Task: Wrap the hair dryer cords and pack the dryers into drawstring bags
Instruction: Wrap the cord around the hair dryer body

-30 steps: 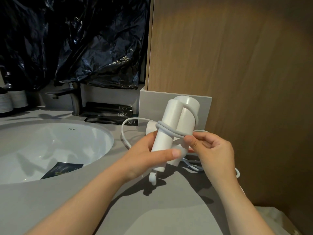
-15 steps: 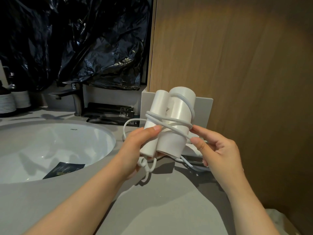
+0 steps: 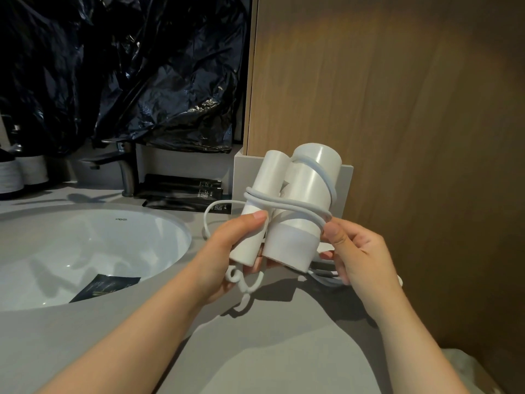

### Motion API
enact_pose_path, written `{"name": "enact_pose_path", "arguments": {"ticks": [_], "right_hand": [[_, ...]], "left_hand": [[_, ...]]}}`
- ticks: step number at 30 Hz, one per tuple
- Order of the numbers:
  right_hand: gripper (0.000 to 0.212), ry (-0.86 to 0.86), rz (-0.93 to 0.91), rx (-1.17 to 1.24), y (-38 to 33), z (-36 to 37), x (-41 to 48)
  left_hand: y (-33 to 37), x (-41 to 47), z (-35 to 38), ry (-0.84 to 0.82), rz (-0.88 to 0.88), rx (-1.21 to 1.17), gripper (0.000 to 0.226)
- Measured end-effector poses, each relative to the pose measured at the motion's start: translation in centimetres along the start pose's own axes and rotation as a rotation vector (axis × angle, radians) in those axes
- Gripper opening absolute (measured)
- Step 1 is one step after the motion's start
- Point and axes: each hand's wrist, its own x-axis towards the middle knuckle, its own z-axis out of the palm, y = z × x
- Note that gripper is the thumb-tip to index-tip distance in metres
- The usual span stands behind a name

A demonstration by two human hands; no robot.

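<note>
A white folded hair dryer (image 3: pixel 295 209) is held upright above the grey counter (image 3: pixel 255 351), handle and barrel side by side. Its white cord (image 3: pixel 287 207) runs around both in several turns, and a loose loop hangs out to the left. My left hand (image 3: pixel 230 251) grips the dryer from below and the left, thumb pressed on the handle. My right hand (image 3: pixel 355 251) pinches the cord at the barrel's right side. More cord trails on the counter under my right hand. A pale fabric corner (image 3: pixel 466 371), possibly a bag, shows at the bottom right.
A white sink basin (image 3: pixel 93 251) with a dark packet (image 3: pixel 105 287) in it lies left. Behind stand a faucet (image 3: pixel 125 169), black toiletry tubes (image 3: pixel 181 191), a grey box (image 3: pixel 345 189), black plastic sheeting (image 3: pixel 127 66) and a wooden panel (image 3: pixel 397 109) on the right.
The dryer rose and tilted, showing its lower ends. My right hand carried the cord round to the barrel's right side, adding a turn. My left thumb shifted onto the handle.
</note>
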Motion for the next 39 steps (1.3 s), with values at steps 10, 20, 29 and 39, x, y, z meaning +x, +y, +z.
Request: {"name": "enact_pose_path", "arguments": {"ticks": [10, 20, 29, 39], "right_hand": [[0.023, 0.010, -0.083, -0.020, -0.1, 0.0, -0.2], [0.015, 0.065, -0.155, -0.093, 0.1, 0.3, -0.4], [0.030, 0.000, -0.140, -0.028, -0.6, 0.1, -0.5], [0.029, 0.013, -0.021, 0.040, -0.5, -0.2, -0.5]], "left_hand": [[-0.7, 0.8, -0.7, 0.355, 0.452, 0.653, 0.019], [-1.4, 1.0, -1.2, 0.337, 0.434, 0.817, 0.012], [-0.7, 1.3, -1.4, 0.253, 0.212, 0.376, 0.031], [-0.4, 0.5, -0.1, 0.107, 0.092, 0.431, 0.033]]}}
